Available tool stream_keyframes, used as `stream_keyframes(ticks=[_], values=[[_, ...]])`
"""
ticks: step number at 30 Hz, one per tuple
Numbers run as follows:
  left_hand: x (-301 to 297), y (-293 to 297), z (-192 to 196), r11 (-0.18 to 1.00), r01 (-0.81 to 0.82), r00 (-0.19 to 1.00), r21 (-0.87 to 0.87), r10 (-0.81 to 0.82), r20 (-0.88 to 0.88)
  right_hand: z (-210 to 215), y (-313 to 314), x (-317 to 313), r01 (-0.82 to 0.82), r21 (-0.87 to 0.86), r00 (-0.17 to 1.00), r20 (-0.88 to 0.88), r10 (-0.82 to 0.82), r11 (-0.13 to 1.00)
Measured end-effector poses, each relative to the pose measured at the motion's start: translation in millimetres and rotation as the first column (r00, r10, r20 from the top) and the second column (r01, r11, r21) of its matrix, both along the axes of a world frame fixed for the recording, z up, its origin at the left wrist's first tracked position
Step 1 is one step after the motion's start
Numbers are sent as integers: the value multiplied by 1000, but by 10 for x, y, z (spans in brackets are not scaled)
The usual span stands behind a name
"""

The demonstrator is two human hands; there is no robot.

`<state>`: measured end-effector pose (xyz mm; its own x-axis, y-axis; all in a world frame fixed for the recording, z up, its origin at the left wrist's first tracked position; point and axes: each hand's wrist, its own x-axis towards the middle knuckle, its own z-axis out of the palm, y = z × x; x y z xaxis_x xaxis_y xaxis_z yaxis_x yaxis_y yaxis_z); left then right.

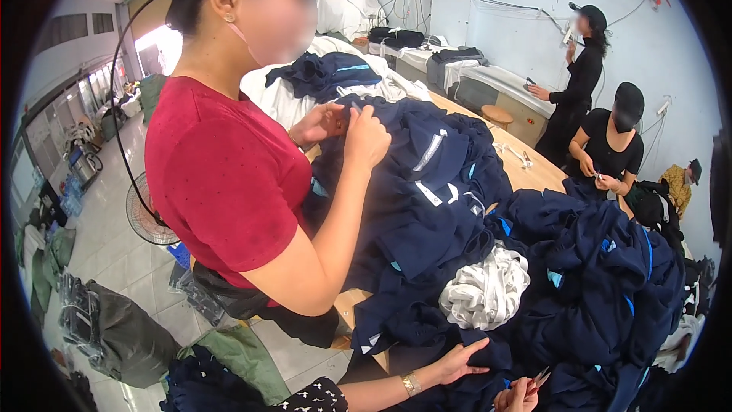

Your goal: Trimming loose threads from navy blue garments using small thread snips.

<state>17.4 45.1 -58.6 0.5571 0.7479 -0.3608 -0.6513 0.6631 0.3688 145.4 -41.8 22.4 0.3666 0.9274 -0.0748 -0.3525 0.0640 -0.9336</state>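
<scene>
Left hand (456, 366): lies over navy cloth (488, 345), fingers released and extended toward two o'clock; impossible to tell whether pressing down.
Wristwatch (412, 384): circles the left wrist, at eight o'clock from that hand.
Right hand (517, 397): sits near the left, at four o'clock from it, partly cut off by the lower edge; grasps the snips in bent fingers.
Snips (543, 374): stick out past the right fingers toward one o'clock, pale metal tips showing near the cloth.
White ribbon bundle (486, 286): rests loosely wound on the navy cloth, at one o'clock from the left hand.
Near heap (591, 282): spreads in dark navy folds with bright blue trim, at two o'clock from the left hand.
Far heap (412, 152): piles up at twelve o'clock, navy too, with white labels and a grey strip on top.
Table (530, 172): shows bare pale wood at one o'clock, beyond the heaps.
Co-worker in red (221, 160): stands between ten and eleven o'clock, both hands raised beside the far heap.
Seated co-worker in black (629, 145): works at one o'clock, hands together.
Fan (146, 217): stands at ten o'clock, behind the red shirt.
</scene>
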Motion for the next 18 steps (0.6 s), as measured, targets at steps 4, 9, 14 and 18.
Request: stream_keyframes(ticks=[4, 9, 14, 18], values=[[41, -81, 78, 990, 118, 992, -76, -114, 54, -33, -4, 75, 14, 13, 1000, 26, -14, 1000], [91, -148, 10, 970, 216, 930, -114, -169, 325, 52, -12, 77, 26, -28, 1000, -5, -26, 999], [81, -143, 196, 917, 395, 815, -60, -320, 484, 34, -22, 118, 33, 13, 999, -39, -32, 999], [9, -94, 326, 944, 315, 784, -97, -201, 588, 18, -8, 156, 10, 32, 997, -72, -8, 999]])
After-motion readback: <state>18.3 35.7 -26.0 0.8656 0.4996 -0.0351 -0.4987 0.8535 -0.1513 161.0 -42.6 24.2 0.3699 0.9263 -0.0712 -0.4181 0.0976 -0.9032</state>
